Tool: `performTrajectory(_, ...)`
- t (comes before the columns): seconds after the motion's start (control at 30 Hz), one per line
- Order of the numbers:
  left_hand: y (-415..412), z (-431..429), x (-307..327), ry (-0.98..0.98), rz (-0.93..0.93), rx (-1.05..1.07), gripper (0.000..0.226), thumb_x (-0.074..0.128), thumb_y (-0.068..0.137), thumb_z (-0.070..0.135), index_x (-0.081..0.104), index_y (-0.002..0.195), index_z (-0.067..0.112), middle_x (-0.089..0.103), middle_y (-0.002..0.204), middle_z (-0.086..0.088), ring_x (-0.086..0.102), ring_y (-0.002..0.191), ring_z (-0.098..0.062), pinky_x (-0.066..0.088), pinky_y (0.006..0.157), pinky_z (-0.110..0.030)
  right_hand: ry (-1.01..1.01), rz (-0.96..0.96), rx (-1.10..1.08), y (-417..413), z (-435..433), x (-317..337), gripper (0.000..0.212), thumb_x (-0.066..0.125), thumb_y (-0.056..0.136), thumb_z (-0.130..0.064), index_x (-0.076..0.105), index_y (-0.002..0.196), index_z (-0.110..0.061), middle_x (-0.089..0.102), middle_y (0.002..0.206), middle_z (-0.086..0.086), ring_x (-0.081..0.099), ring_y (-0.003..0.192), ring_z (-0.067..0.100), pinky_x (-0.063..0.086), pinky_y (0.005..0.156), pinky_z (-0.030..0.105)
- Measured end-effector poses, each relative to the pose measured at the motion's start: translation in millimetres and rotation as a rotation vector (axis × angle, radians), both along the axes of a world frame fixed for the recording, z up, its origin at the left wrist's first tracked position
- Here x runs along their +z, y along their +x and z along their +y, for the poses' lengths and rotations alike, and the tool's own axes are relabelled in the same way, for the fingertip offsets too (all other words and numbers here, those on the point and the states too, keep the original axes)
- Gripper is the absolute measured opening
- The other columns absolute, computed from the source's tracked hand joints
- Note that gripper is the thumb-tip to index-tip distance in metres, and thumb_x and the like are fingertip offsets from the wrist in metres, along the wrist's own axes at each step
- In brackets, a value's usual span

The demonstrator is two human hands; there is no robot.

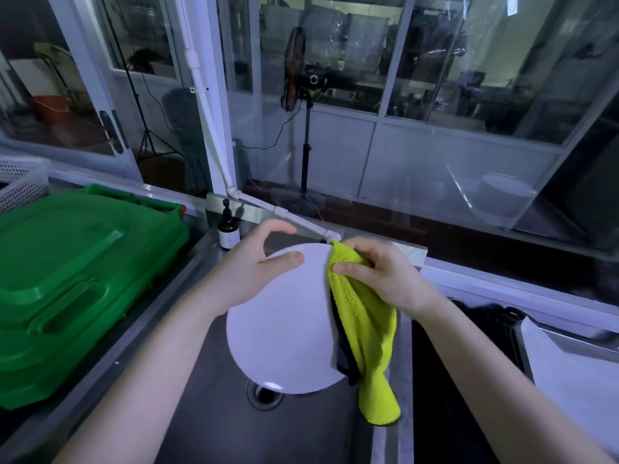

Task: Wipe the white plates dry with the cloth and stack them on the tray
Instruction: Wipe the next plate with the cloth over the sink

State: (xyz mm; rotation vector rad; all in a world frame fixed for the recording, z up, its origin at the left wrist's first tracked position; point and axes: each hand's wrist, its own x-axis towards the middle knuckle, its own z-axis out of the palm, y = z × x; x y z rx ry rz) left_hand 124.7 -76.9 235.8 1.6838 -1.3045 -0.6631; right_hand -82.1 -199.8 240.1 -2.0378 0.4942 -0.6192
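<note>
The white plate (284,323) is held tilted up on edge, its face turned toward the person, likely so any drips fall into the steel sink (207,413) below it rather than on the tabletop. At the plate's upper left rim the left hand (254,269) grips it, thumb laid flat on the face and fingers curled round behind, which steadies it for rubbing. At the plate's upper right rim the right hand (385,272) pinches the yellow-green cloth (365,329), wrapped over the edge so front and back get wiped together; the rest of the cloth hangs loose down the plate's right side. The drain (264,395) shows just under the plate's lower edge. Beyond the plate stands a brown pump bottle (228,229); well to the plate's left sits a green bin (67,279). To the plate's right lies the tray (569,341), near enough for stacking, though what it carries cannot be told.
</note>
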Motion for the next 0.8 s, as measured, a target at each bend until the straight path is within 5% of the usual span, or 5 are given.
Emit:
performTrajectory(0.1,-7.6,13.4,-19.0,-0.105,0.227,0.175,0.040,0.068,0.070,0.058,0.064,0.110,0.056,0.066,0.103,0.036,0.058,0.093,0.020,0.047,0.078,-0.023,0.029,-0.085,-0.186,-8.8,5.1,-15.2,0.010,0.072,0.087,-0.018,0.072,0.097,-0.022,0.073,0.091,-0.005,0.064,0.085,0.002,0.050,0.080,0.021)
performTrajectory(0.2,-46.0,33.3,-61.9,-0.291,0.512,0.453,0.035,0.067,0.072,0.056,0.068,0.106,0.045,0.074,0.104,0.021,0.070,0.097,-0.004,0.052,0.076,-0.028,0.333,-0.352,-0.459,-15.0,17.4,-35.9,0.009,0.069,0.089,-0.017,0.074,0.097,-0.021,0.075,0.090,-0.006,0.066,0.084,0.006,0.051,0.076,0.022)
performTrajectory(0.33,-82.3,32.0,-83.3,-0.403,0.659,0.525,0.037,0.067,0.091,0.031,0.059,0.126,0.040,0.071,0.120,0.023,0.066,0.111,0.004,0.053,0.086,-0.016,0.600,-0.484,-0.654,-10.2,42.1,-62.9,0.008,0.065,0.093,-0.021,0.072,0.094,-0.018,0.073,0.088,0.000,0.064,0.085,0.016,0.051,0.077,0.033)
performTrajectory(0.63,-25.6,32.5,-39.6,-0.196,0.324,0.184,0.031,0.068,0.073,0.053,0.064,0.102,0.062,0.073,0.108,0.025,0.068,0.099,0.005,0.052,0.085,-0.032,-0.240,0.005,-0.150,-0.8,-1.9,31.3,0.016,0.073,0.086,-0.025,0.066,0.100,-0.028,0.067,0.093,-0.015,0.060,0.087,-0.001,0.046,0.083,0.016)
performTrajectory(0.8,-32.0,29.2,-36.5,-0.291,0.447,0.259,0.029,0.070,0.080,0.032,0.071,0.102,0.051,0.076,0.105,0.015,0.071,0.097,-0.005,0.055,0.086,-0.037,-0.165,-0.032,-0.297,0.0,0.4,23.4,0.011,0.071,0.088,-0.028,0.069,0.097,-0.021,0.070,0.089,-0.012,0.061,0.083,0.004,0.046,0.080,0.018)
